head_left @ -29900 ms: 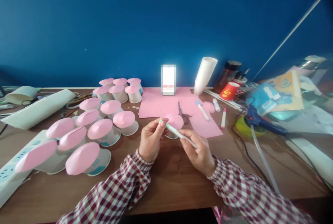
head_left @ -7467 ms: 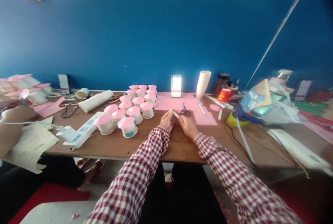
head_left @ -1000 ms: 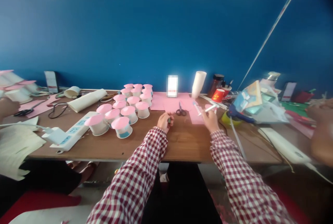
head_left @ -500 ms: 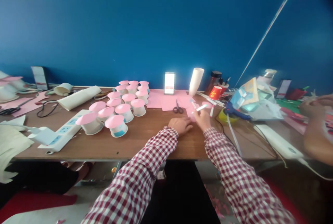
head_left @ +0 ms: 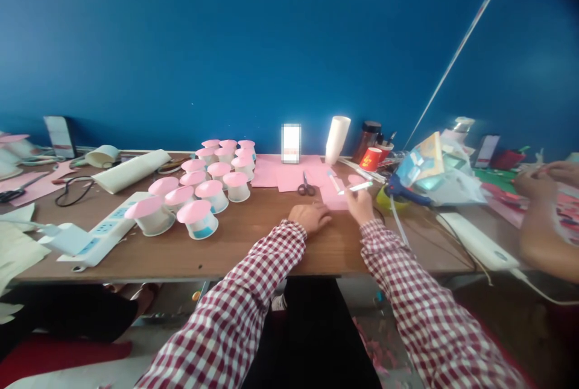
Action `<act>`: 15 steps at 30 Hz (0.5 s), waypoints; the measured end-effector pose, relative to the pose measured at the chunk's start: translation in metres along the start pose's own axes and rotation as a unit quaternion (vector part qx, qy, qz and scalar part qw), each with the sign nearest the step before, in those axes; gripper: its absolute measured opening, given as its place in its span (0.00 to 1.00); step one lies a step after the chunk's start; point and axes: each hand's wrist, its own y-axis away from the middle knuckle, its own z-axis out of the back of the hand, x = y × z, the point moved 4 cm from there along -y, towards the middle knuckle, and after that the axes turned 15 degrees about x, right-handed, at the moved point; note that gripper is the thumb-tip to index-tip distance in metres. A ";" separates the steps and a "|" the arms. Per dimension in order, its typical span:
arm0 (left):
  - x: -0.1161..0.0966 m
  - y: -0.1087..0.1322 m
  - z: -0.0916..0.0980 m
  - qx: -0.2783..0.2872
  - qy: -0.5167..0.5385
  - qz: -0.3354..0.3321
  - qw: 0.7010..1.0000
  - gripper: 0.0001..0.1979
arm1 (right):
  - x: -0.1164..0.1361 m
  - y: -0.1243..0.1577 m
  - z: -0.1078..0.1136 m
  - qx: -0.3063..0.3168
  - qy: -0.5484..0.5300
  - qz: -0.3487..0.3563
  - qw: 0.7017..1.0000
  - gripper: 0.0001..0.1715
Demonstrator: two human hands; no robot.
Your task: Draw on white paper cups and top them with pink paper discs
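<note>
My left hand [head_left: 310, 218] lies flat on the brown table, fingers stretched out, just in front of a pink paper sheet [head_left: 332, 198]. My right hand [head_left: 360, 205] grips a white marker [head_left: 360, 186] with a green end, held slantwise over the paper's right side. Another slim white stick [head_left: 335, 181], perhaps a cap or pen, lies on that sheet. Dark-handled scissors [head_left: 306, 185] rest beyond my left hand, on the edge of more pink sheets [head_left: 266, 172]. A pink disc [head_left: 355, 179] shows partly behind the marker.
Several white paper cups topped with pink discs [head_left: 194, 211] stand left. Behind are a phone [head_left: 291, 145] and stacked cups [head_left: 337, 140]. A glue gun [head_left: 402, 190], plastic bag and power strip [head_left: 474, 242] lie right, near another person's arm [head_left: 540, 226]. Another power strip [head_left: 106, 229] lies left.
My right hand has moved a little to the right with the marker, uncovering more of the pink sheet. My left hand stays flat on the table. The view has shifted slightly.
</note>
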 end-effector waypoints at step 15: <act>-0.001 0.001 0.001 -0.012 -0.001 0.000 1.000 0.20 | 0.005 -0.001 -0.010 0.089 0.108 -0.080 0.987 0.20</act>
